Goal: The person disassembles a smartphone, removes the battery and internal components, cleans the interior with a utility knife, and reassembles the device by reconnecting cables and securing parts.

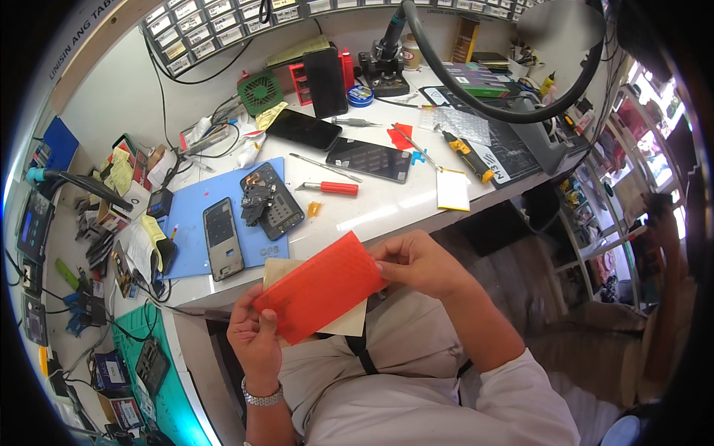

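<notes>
Above my lap, a flat red rectangular sheet (320, 286) with a dark smudge near its lower left is held at a tilt. Behind it, a cream-coloured sheet (348, 321) shows at the upper left and lower right. My left hand (253, 334), with a metal watch band at the wrist, pinches the sheets' left end, thumb on the red face. At the other end my right hand (420, 264) grips the red sheet's right edge between thumb and fingers. On the blue mat (186, 223) beyond lie a phone frame (223, 238) and an opened phone (273, 201) with dark parts on it.
A red-handled craft knife (327, 188), dark phone screens (368, 159), a white battery-like rectangle (452, 189) and a yellow-black tool (467, 157) lie on the white bench. A microscope stand (387, 67) rises behind. A thick black ring (513, 115) hangs over the right side.
</notes>
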Motion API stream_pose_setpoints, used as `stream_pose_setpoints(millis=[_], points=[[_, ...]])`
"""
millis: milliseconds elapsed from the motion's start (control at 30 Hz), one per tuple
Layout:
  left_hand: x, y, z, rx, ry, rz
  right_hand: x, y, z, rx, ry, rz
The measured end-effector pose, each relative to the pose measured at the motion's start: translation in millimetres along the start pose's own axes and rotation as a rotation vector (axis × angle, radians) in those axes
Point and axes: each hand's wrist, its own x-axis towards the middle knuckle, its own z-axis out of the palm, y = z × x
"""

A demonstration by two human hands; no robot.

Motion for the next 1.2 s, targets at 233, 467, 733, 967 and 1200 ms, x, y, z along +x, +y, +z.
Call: stream_pose_setpoints(millis=[233,467,733,967,1200], points=[[27,23,-19,-0.078,0.025,0.020,5,1,-11,0.364,0.338,-0.268],[122,48,-85,0.005,0.187,0.162,10,-3,-44,0.569,0.661,-0.523],[192,36,-100,1.486,0.697,0.610,4,-15,-32,0.495,0.654,-0.538],[75,41,24,1.154,-0.077,0.789,12,4,-25,0.326,0.655,-0.382],[64,46,92,0.940,-0.424,0.730,-1,-4,-15,0.396,0.486,-0.502]])
